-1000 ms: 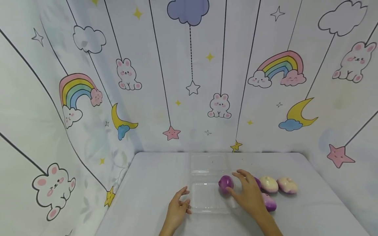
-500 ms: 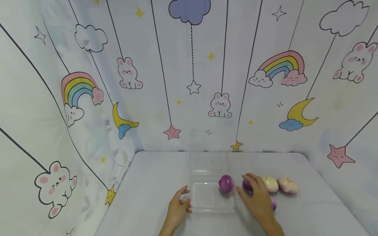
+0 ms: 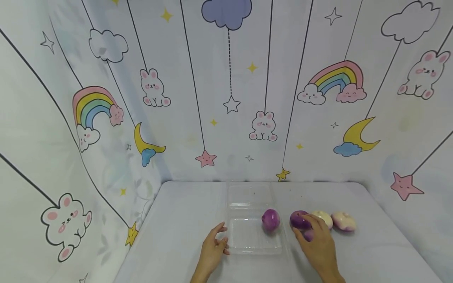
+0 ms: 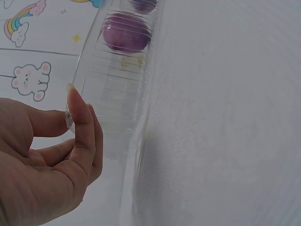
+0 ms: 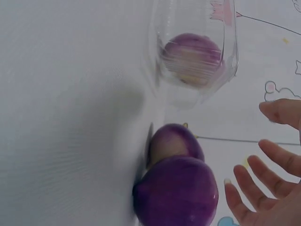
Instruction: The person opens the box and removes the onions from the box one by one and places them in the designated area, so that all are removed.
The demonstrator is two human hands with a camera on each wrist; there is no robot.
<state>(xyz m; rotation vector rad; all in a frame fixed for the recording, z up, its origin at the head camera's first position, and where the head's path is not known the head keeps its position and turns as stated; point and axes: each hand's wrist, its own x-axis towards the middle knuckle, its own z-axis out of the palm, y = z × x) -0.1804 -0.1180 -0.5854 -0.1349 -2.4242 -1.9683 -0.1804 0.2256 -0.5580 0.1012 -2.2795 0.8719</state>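
Note:
A clear plastic clamshell box (image 3: 255, 250) lies with its lid (image 3: 249, 195) folded back. One purple onion (image 3: 270, 220) sits inside at its right side. My left hand (image 3: 212, 249) pinches the box's left rim between thumb and fingers, as the left wrist view shows. My right hand (image 3: 318, 243) hovers over the loose onions, fingers spread and holding nothing. Nearest to it are a dark purple onion (image 3: 299, 219) and another purple onion (image 3: 308, 235), partly hidden by the hand. In the right wrist view, a purple onion (image 5: 178, 195) stands below the fingers, apart from them.
A pale onion (image 3: 321, 217) and a pale onion with purple edges (image 3: 343, 221) lie to the right. A white cloth covers the table (image 3: 177, 220). Behind it hangs a patterned curtain (image 3: 233, 133) along the table's back edge.
My right hand has let go of the onion in the box and moved right, over the loose onions. My left hand has stayed at the box's rim.

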